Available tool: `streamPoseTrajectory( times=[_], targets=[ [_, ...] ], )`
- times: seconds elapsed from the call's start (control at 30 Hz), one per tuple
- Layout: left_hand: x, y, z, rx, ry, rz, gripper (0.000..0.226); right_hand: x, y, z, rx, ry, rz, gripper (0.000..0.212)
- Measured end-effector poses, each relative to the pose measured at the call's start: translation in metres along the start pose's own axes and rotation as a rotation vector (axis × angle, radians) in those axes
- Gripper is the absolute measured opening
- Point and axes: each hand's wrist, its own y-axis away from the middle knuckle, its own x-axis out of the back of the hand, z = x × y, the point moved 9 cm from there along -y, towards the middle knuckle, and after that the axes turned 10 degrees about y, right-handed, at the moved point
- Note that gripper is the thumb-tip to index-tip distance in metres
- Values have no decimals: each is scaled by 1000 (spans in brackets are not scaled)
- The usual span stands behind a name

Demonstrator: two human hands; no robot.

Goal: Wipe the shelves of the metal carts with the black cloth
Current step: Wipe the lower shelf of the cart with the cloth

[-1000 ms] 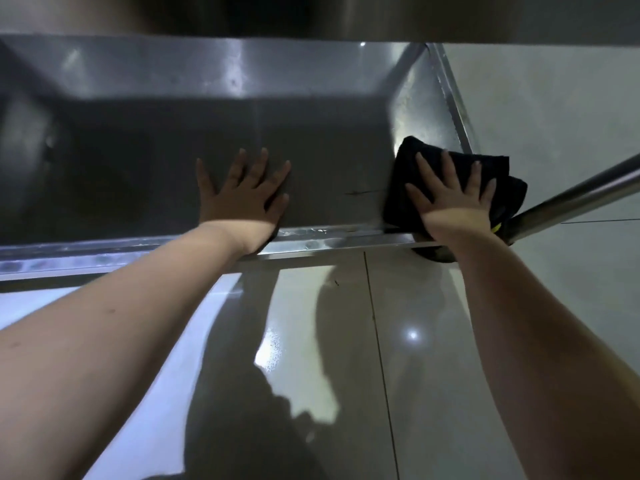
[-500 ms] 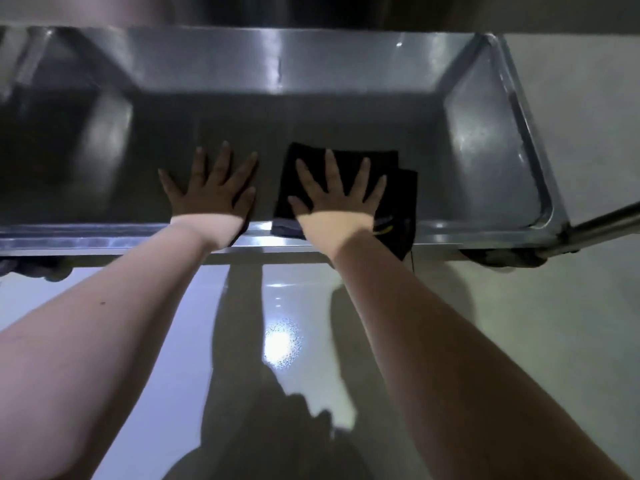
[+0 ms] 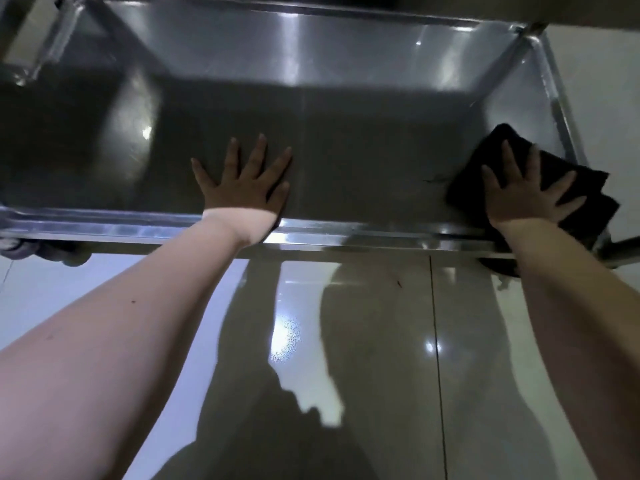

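On the shelf (image 3: 363, 150), right hand (image 3: 519, 199) presses black cloth (image 3: 592, 185) (fingers (image 3: 512, 164) spread); left hand (image 3: 242, 188) flat.

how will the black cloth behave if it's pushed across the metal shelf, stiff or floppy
Probably floppy: the black cloth lies in folded layers and laps over the corner rim of the shelf. It likely slides easily on the smooth, shiny metal, yet could bunch unless the flat right hand spreads pressure. Thin layers suggest little weight.
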Motion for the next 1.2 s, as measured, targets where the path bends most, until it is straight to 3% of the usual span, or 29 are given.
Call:
streamPoseTrajectory(
  times=[0.07,0.2,0.3,0.43,0.63,0.73,0.8,0.97,1.07,1.2],
  targets=[
    [-1,0,1,-1,-4,-6,53,8,6,-50,68,-29,42,59],
    [-3,0,-1,-5,-6,3,57,16,56,-215,470,41,78,58],
    [-2,-2,-7,32,4,18,65,15,96,-285,681,77,111,57],
    [-2,-2,-7,12,21,15,62,23,55,-250,676,58,120,56],
    [-4,-1,-3,-3,9,18,60,24,-48,-72,152,-22,12,59],
    [-4,-1,-1,3,8,8,60,23,-44,-75,25,-63,-22,59],
    [-4,0,0,3,-2,-1,60,27,-27,-128,132,-63,6,59],
    [-5,0,-5,10,8,-8,62,23,78,-292,684,71,104,55],
    [-4,1,-7,14,26,-12,65,22,80,-292,732,52,135,54],
    [-3,2,-4,16,26,-19,67,23,14,-205,554,28,82,57]
  ],
)
